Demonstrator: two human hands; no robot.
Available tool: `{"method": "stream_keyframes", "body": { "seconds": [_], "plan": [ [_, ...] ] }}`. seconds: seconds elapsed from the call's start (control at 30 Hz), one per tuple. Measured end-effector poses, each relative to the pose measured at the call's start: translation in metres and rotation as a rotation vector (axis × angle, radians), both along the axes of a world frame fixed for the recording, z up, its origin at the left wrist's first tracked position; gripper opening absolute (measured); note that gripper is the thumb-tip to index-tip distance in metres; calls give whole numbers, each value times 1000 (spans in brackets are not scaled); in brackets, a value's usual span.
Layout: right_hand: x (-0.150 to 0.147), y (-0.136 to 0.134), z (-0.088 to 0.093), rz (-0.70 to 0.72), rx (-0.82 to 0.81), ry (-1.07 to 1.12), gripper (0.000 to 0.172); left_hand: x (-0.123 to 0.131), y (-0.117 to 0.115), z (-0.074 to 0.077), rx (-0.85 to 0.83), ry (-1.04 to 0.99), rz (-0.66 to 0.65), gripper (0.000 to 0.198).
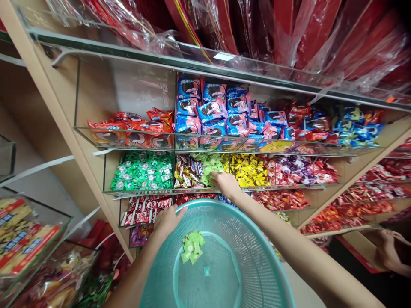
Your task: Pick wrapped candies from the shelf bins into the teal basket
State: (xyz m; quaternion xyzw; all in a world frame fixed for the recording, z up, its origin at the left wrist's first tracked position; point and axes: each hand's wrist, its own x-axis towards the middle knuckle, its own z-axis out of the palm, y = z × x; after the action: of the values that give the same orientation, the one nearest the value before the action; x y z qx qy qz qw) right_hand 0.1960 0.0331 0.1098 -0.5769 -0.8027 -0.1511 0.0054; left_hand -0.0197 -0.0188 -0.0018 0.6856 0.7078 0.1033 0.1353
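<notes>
My left hand point(167, 220) is closed over the left rim of a turquoise mesh plastic basket point(257, 239), which is tilted toward me. Inside, on its bottom, lies a small heap of light green wrapped candies point(192, 247). My right hand point(225, 183) reaches past the basket's far rim into a shelf compartment of light green candies point(210, 160). Its fingers are curled against them at the front edge; the fingertips are partly hidden. Chocolate-style candies in brown and gold wrappers point(185, 171) lie just left, and yellow-wrapped candies point(248, 169) to the right.
Glass-fronted shelves point(135, 141) hold green candies point(144, 169), blue-and-pink cookie packs point(212, 109) and red packs point(128, 128). Red items in clear plastic point(224, 25) overhang the top. Another person's hand point(390, 250) is at lower right near a cardboard box point(361, 248).
</notes>
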Motion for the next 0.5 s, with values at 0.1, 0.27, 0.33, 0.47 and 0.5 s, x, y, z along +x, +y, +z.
{"method": "stream_keyframes", "body": {
  "seconds": [0.1,0.27,0.33,0.47,0.5],
  "plan": [
    [1,3,-4,19,14,-2,24,-2,0,1,-3,-3,4,66],
    [4,8,-7,57,55,-5,27,-3,0,1,-7,-12,19,65],
    [5,9,-7,55,52,-21,27,-3,0,1,-15,-12,27,64],
    [8,11,-9,46,59,-56,29,-3,1,0,-25,-13,31,65],
    [8,12,-9,45,63,-61,29,-3,1,0,-24,-12,29,64]
  ]
}}
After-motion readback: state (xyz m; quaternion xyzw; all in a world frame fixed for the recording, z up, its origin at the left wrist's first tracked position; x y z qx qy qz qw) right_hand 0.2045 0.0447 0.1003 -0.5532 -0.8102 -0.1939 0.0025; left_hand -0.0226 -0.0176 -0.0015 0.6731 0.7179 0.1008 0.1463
